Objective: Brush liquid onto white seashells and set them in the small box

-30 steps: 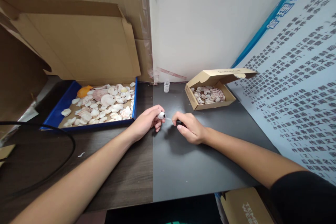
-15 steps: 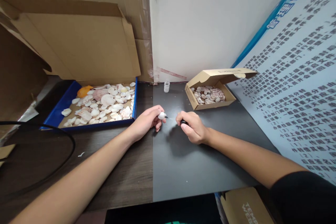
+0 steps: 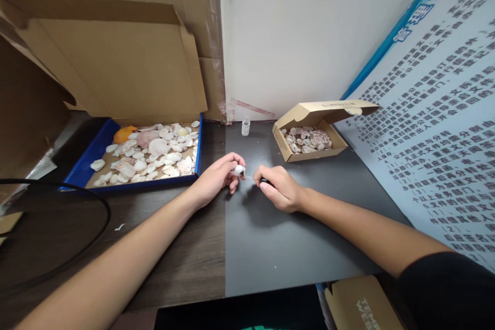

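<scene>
1. Shell (image 3: 239,169), small and white with a dark mark too tiny to identify, sits in the fingertips of the left hand (image 3: 216,180) in the head view, raised over the bench (image 3: 309,247); that grip is pinched closed around it.
2. Right hand (image 3: 282,188), near the left one, has its grip curled around a black tool (image 3: 266,181); whether the tip meets the shell cannot be told.
3. Step in hand, by judgement: working at the shell with the tool, between both grips.
4. Next move seems to call for a steady left grip and careful alignment of the tip.
5. Bottle (image 3: 245,128) and open box (image 3: 317,154) stand beyond the grips, the blue tray (image 3: 87,154) left of them.
</scene>
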{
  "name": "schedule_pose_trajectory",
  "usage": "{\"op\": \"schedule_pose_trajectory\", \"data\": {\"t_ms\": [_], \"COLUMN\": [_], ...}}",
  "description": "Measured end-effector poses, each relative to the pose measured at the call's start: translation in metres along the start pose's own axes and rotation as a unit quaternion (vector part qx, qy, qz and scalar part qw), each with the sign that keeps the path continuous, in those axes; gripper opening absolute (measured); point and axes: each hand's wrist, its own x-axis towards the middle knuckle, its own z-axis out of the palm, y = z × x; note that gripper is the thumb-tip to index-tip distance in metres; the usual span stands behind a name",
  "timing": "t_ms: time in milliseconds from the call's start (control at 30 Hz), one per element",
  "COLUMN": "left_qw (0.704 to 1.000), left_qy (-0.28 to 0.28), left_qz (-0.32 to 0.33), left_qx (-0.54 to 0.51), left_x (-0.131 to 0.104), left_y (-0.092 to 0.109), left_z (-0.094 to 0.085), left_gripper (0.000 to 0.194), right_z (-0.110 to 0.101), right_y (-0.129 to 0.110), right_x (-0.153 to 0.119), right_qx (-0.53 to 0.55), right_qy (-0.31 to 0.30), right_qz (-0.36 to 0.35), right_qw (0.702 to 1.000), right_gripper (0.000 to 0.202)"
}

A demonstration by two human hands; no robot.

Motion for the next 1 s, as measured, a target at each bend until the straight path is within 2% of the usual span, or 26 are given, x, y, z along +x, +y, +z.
{"op": "schedule_pose_trajectory", "data": {"t_ms": [100, 233, 400, 567, 733, 800, 900, 1000], "left_qw": [1.0, 1.0, 1.0, 1.0, 1.0, 1.0, 1.0, 1.0], "left_qy": [0.004, -0.007, -0.005, -0.013, -0.013, -0.011, -0.01, -0.009], "left_qz": [-0.001, -0.005, -0.003, -0.004, -0.003, -0.005, -0.007, -0.006], "left_qx": [0.011, 0.016, 0.011, 0.013, 0.015, 0.015, 0.013, 0.01], "left_x": [0.0004, 0.0012, 0.0012, 0.0009, 0.0001, 0.0003, 0.0008, 0.0005], "left_y": [0.0004, -0.0002, -0.0019, -0.0022, -0.0011, -0.0013, -0.0016, -0.0009], "left_z": [0.0006, -0.0002, -0.0022, -0.0031, -0.0024, -0.0023, -0.0023, -0.0017], "left_gripper": [0.013, 0.014, 0.014, 0.018, 0.017, 0.017, 0.016, 0.016], "right_z": [0.0001, 0.0008, 0.0012, 0.0022, 0.0015, 0.0012, 0.002, 0.0035], "right_y": [-0.0001, -0.0008, -0.0024, -0.0041, -0.0029, -0.0021, -0.0026, -0.0044], "right_x": [-0.0001, -0.0001, 0.001, 0.0012, 0.0006, 0.0003, 0.0001, 0.0], "right_qx": [0.013, -0.01, 0.003, -0.013, 0.008, 0.017, -0.002, -0.007], "right_qy": [0.0, 0.028, -0.021, 0.027, -0.024, -0.013, 0.031, 0.014], "right_qz": [-0.019, 0.013, 0.004, 0.015, 0.001, -0.013, 0.019, 0.054], "right_qw": [1.0, 0.999, 1.0, 0.999, 1.0, 1.0, 0.999, 0.998], "right_gripper": [0.01, 0.007, 0.01, 0.007, 0.008, 0.007, 0.007, 0.009]}}
